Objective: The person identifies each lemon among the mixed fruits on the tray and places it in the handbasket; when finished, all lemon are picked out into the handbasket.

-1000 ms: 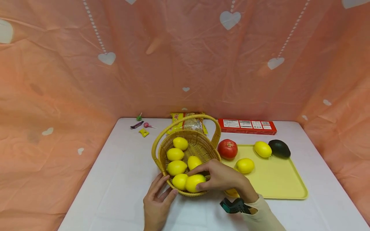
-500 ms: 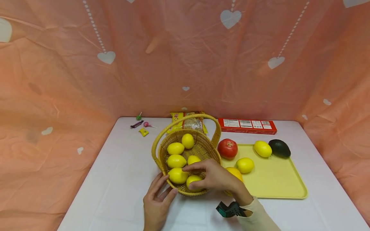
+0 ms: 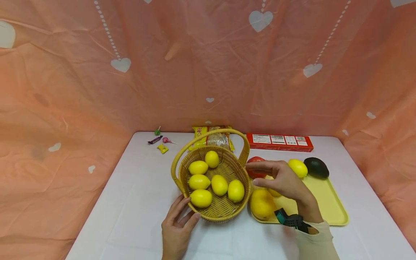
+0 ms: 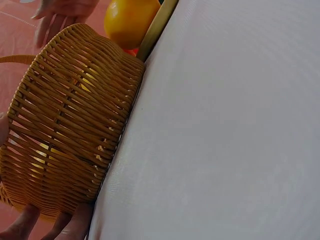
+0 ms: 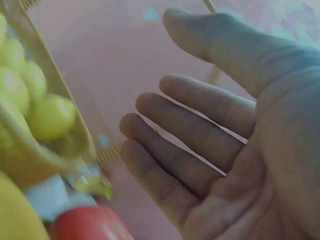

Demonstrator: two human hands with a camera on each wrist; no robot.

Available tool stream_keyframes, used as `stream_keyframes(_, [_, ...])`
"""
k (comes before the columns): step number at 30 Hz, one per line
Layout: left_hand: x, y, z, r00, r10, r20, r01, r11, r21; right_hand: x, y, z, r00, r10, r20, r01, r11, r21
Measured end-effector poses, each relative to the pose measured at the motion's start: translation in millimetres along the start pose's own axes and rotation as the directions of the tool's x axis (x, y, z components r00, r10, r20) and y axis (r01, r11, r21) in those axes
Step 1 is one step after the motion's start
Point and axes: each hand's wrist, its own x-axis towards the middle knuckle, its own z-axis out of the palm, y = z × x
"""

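Observation:
Several yellow lemons [image 3: 219, 185] lie in a round wicker basket [image 3: 221, 216] with a tall handle. One lemon [image 3: 236, 190] sits against the basket's right wall. My left hand [image 3: 178, 225] rests against the basket's near left side; in the left wrist view its fingers [image 4: 72, 227] touch the woven outer wall. To the right, my right hand [image 3: 282, 178] hovers over the tray's left part with nothing in it, fingers extended and thumb apart. Partly hidden behind it are a red round fruit [image 3: 255, 173] and a lemon [image 3: 274, 192].
The yellow tray [image 3: 339, 218] also bears an orange-yellow fruit [image 3: 261, 204], another lemon [image 3: 298, 168] and a dark avocado [image 3: 316, 168]. Behind stand a red box [image 3: 279, 142] and a yellow snack bag [image 3: 217, 139]. Small sweets [image 3: 162, 148] lie at the back left.
My right hand has let go of a lemon in the basket and moved right, over the tray. Lemons along the basket's left side have shifted farther back. My left hand stays at the basket.

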Motion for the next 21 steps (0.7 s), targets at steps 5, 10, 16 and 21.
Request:
stream_keyframes(5, [0.0, -0.7, -0.6, 1.000, 0.007, 0.000, -0.007, 1.000, -0.002, -17.3, 11.5, -27.3, 0.994, 0.056, -0.093, -0.061, 0.997, -0.053])
stream_keyframes(10, [0.1, -0.9, -0.6, 1.000, 0.018, 0.003, -0.018, 1.000, -0.001, -29.5, 20.1, -41.1, 0.981, 0.132, -0.144, -0.148, 0.984, -0.103])
stream_keyframes(16, [-0.2, -0.4, -0.7, 1.000, 0.020, 0.004, -0.020, 1.000, -0.003, -37.2, 35.8, -49.8, 0.962, 0.229, -0.146, -0.242, 0.967, -0.078])
stream_keyframes(21, [-0.1, -1.3, -1.0, 1.000, 0.012, 0.003, -0.012, 1.000, 0.000, -44.0, 52.6, -56.0, 0.941, 0.322, -0.100, -0.330, 0.941, -0.076])
